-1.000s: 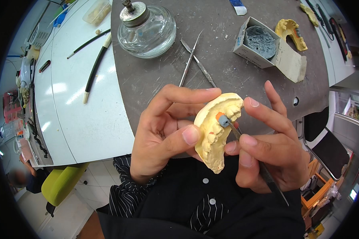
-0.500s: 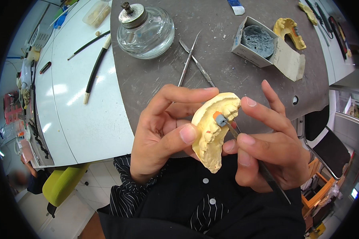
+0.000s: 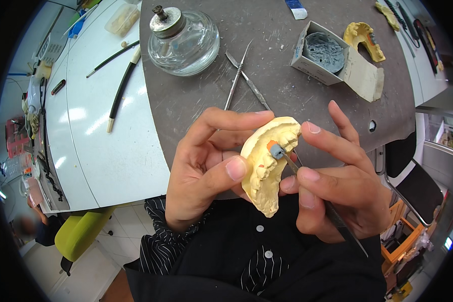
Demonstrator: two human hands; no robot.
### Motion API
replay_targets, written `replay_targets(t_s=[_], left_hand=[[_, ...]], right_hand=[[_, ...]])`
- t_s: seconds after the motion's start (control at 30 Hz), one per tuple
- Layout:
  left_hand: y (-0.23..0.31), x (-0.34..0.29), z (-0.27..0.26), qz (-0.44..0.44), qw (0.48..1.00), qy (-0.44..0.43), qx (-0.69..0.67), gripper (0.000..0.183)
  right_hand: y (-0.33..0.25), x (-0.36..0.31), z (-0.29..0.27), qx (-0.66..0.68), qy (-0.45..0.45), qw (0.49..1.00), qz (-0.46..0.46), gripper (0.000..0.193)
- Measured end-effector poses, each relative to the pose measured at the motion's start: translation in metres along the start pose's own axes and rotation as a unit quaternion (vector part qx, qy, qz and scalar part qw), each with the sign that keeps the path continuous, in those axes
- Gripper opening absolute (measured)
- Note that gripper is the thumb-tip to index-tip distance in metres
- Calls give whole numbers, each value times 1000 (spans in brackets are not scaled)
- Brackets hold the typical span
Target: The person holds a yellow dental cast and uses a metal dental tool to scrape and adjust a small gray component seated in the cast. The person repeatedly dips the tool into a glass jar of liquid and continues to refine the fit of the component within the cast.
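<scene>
- Left grip (image 3: 194, 173): pinching the pale yellow dental model (image 3: 261, 186) between thumb and fingers.
- Right grip (image 3: 350, 196): fingertips pinching a slim metal instrument (image 3: 343, 229); two further fingers raised.
- Grey-blue piece (image 3: 277, 151): on the model, between both grips, at the instrument's tip.
- Ahead of the left grip, on the desk (image 3: 186, 95): glass burner (image 3: 186, 48), crossed metal tools (image 3: 234, 85).
- Ahead of the right grip: open carton (image 3: 314, 70) containing grey-blue material (image 3: 324, 53).
</scene>
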State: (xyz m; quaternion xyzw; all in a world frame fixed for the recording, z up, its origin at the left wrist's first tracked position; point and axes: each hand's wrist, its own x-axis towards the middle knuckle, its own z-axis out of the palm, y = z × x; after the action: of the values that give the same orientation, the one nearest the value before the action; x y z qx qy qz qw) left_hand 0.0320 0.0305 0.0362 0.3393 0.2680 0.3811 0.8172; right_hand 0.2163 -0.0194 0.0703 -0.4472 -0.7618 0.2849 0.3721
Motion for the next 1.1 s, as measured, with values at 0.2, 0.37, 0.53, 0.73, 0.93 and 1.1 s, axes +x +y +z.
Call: replay_targets(t_s=[0.2, 0.37, 0.53, 0.73, 0.93, 1.1], left_hand=[[0, 0, -1, -7, 1000, -6, 0, 45], [0, -1, -3, -8, 1000, -8, 8, 45], [-1, 0, -4, -8, 1000, -5, 12, 45], [1, -3, -4, -22, 997, 36, 64, 55], [-1, -2, -3, -19, 997, 32, 63, 55], [-2, -2, -3, 0, 999, 11, 35, 48]], right_hand=[[0, 0, -1, 2, -3, 1000, -3, 36], [1, 0, -1, 3, 0, 1000, -6, 37], [2, 0, -1, 2, -3, 1000, -3, 37], [3, 1, 0, 10, -6, 1000, -12, 37], [3, 1, -2, 15, -14, 1000, -3, 36], [1, 5, -5, 19, -40, 999, 6, 36]])
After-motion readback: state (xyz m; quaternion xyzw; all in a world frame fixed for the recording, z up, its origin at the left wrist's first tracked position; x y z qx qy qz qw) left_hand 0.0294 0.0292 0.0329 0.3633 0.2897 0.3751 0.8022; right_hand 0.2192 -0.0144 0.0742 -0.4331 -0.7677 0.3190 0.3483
